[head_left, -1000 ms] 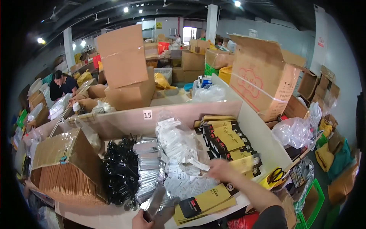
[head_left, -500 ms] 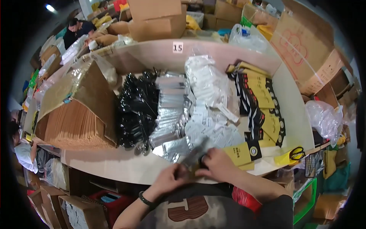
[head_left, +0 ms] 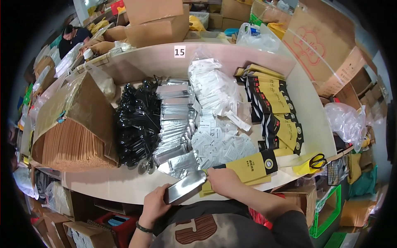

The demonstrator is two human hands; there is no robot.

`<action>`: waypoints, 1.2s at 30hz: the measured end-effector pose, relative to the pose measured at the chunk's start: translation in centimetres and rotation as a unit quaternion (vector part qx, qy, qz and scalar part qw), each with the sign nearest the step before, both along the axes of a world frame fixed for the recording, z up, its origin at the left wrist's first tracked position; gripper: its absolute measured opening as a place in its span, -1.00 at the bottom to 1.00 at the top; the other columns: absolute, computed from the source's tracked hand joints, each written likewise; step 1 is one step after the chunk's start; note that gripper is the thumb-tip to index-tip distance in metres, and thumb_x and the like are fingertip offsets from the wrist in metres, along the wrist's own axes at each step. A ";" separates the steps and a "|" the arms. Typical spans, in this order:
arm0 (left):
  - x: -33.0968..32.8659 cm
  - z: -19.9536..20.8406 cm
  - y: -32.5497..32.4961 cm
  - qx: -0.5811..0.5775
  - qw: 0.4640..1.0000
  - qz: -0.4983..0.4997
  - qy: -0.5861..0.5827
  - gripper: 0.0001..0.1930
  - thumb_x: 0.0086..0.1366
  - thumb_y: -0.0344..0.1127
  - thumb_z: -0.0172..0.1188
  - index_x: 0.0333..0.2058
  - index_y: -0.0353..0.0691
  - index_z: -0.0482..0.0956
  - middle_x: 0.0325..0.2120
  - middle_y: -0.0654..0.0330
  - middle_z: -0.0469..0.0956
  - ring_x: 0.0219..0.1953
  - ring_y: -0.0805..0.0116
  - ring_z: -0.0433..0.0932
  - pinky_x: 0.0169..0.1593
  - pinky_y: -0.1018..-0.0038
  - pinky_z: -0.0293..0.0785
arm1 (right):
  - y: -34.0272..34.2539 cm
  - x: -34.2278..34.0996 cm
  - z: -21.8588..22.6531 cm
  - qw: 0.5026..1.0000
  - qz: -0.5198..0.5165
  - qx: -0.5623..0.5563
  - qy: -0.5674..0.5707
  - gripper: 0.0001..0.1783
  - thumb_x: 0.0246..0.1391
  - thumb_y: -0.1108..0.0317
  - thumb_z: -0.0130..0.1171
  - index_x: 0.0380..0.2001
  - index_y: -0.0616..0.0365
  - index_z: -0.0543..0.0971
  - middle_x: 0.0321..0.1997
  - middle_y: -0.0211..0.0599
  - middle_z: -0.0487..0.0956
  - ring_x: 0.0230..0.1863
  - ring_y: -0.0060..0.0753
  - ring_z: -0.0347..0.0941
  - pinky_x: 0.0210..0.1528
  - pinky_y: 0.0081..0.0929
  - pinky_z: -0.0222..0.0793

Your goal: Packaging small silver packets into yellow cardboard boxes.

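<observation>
The left hand [head_left: 156, 203] clasped the silver packet [head_left: 186, 188], the right hand [head_left: 224, 182] pinched its far end, right at the table's [head_left: 99, 182] near edge: one up, and a silver pile [head_left: 175, 112] remained beyond!

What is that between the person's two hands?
A shiny silver packet lies between the left hand, which holds one end, and the right hand, as the head view shows.

I am in a packing workshop: my pale, high-walled wooden bench [head_left: 107, 182] holds sorted heaps of flat silver foil packets [head_left: 175, 111], small white paper sachets [head_left: 219, 144] and yellow-and-black sleeves [head_left: 273, 99]; brown cardboard cartons [head_left: 155, 31] crowd round, and a dark-shirted co-worker [head_left: 72, 40] bends beyond.
</observation>
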State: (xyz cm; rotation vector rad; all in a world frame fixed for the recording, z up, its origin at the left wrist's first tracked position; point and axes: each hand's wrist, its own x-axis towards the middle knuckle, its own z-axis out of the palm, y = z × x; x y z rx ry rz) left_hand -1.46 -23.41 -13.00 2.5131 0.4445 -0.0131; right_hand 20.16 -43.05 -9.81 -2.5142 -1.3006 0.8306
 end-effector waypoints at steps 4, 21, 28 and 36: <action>0.7 0.2 -0.3 -0.041 0.997 0.027 -0.051 -0.36 -0.04 -0.29 0.44 0.08 -0.12 0.46 -0.24 0.05 0.58 -0.19 0.00 0.60 -0.13 0.23 0.54 | -0.5 -0.2 -1.6 0.996 -0.035 0.065 -0.042 -0.78 0.14 0.28 0.08 -0.40 0.25 0.50 -0.54 -0.01 0.60 -0.39 0.13 0.58 -0.31 -0.01 0.47; 1.4 0.3 -0.5 -0.023 0.999 -0.037 0.003 -0.29 -0.10 -0.34 0.44 0.12 -0.19 0.44 -0.25 0.01 0.58 -0.19 -0.03 0.59 -0.12 0.23 0.53 | 0.5 0.0 -1.2 0.989 -0.103 0.076 0.070 -0.73 0.08 0.22 0.10 -0.39 0.24 0.56 -0.44 0.06 0.61 -0.34 0.18 0.58 -0.25 0.04 0.48; 3.8 1.0 0.3 0.008 0.993 -0.115 -0.016 -0.17 -0.12 -0.20 0.50 0.17 -0.28 0.40 -0.15 -0.03 0.54 -0.13 -0.07 0.53 -0.05 0.18 0.48 | 4.7 3.0 -2.5 0.962 0.053 0.209 -0.165 -0.78 0.04 0.27 0.15 -0.35 0.20 0.54 -0.37 -0.06 0.56 -0.24 0.12 0.56 -0.19 -0.03 0.47; 0.8 -3.6 0.2 0.075 0.984 -0.019 -0.162 -0.15 -0.01 -0.05 0.44 0.21 -0.30 0.31 0.11 -0.10 0.37 0.14 -0.17 0.35 0.22 0.04 0.26 | -1.6 18.1 -3.4 0.924 -0.310 0.150 -0.169 -0.77 0.07 0.24 0.19 -0.28 0.15 0.62 -0.26 -0.05 0.63 -0.15 0.05 0.56 -0.10 -0.10 0.45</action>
